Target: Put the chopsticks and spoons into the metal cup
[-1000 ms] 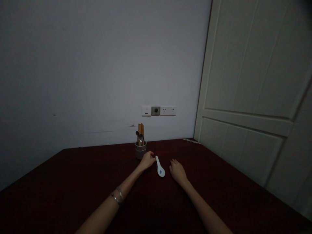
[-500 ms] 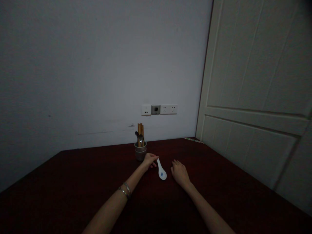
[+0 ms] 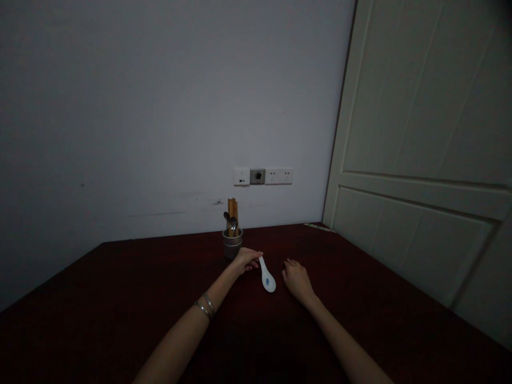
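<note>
A white soup spoon with a small blue mark in its bowl is pinched at the handle end by my left hand. Its bowl points toward me and to the right; I cannot tell whether it touches the table. To the right of the spoon, my right hand rests palm down on the table, fingers stretched forward, with nothing held. Just behind my left hand stands a metal utensil holder, its lower part partly covered by that hand. Wooden chopsticks and metal spoons stick up out of it.
The dark red table runs back to a grey wall. Wall sockets sit above its far edge. A pale panelled door borders the right side. A thin flat strip lies at the far right corner.
The whole view has shifted slightly, with everything a little higher and to the right. My hands and the spoon keep nearly the same places relative to the table.
</note>
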A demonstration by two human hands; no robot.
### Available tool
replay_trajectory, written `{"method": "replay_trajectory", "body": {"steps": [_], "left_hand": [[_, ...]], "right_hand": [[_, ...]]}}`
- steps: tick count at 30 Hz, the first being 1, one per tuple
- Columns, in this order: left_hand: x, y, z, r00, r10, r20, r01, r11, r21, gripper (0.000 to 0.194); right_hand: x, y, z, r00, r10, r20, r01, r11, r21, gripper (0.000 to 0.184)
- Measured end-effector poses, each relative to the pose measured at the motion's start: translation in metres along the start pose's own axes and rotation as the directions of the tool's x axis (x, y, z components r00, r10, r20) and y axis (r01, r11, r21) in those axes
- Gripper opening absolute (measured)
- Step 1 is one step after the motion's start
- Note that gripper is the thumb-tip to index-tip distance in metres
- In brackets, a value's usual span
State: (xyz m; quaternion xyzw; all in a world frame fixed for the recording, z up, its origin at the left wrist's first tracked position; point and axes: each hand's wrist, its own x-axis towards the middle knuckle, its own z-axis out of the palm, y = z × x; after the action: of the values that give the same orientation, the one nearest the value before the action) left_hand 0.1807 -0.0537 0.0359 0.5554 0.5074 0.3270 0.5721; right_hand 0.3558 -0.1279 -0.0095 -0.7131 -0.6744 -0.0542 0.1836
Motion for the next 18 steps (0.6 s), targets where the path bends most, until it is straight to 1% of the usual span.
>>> {"method": "replay_trajectory", "body": {"steps": [4, 8, 12, 16, 18], "left_hand": [[-0.009, 0.008, -0.008, 0.997, 0.072, -0.007, -0.072, 0.997, 0.017, 0.026], [-0.020, 0.022, -0.023, 0.989, 0.148, 0.007, -0.149, 0.988, 0.041, 0.033], [-0.032, 0.035, -0.046, 0.978, 0.208, -0.011, -0.206, 0.974, 0.094, 0.038], [-0.045, 0.043, -0.073, 0.956, 0.293, -0.022, -0.289, 0.951, 0.111, 0.033], [-0.053, 0.044, -0.085, 0.950, 0.312, -0.030, -0.306, 0.945, 0.119, 0.030]], "right_hand": [[0.000, 0.001, 0.000, 1.000, 0.007, 0.014, -0.007, 1.000, 0.014, 0.042], [0.000, 0.002, 0.001, 1.000, -0.002, 0.011, 0.001, 1.000, 0.025, 0.043], [0.000, 0.003, 0.001, 1.000, -0.017, 0.004, 0.017, 1.000, 0.019, 0.043], [-0.001, 0.003, -0.001, 0.999, -0.035, -0.003, 0.035, 0.999, 0.010, 0.043], [-0.002, 0.002, -0.001, 0.999, -0.042, -0.007, 0.042, 0.999, 0.008, 0.043]]}}
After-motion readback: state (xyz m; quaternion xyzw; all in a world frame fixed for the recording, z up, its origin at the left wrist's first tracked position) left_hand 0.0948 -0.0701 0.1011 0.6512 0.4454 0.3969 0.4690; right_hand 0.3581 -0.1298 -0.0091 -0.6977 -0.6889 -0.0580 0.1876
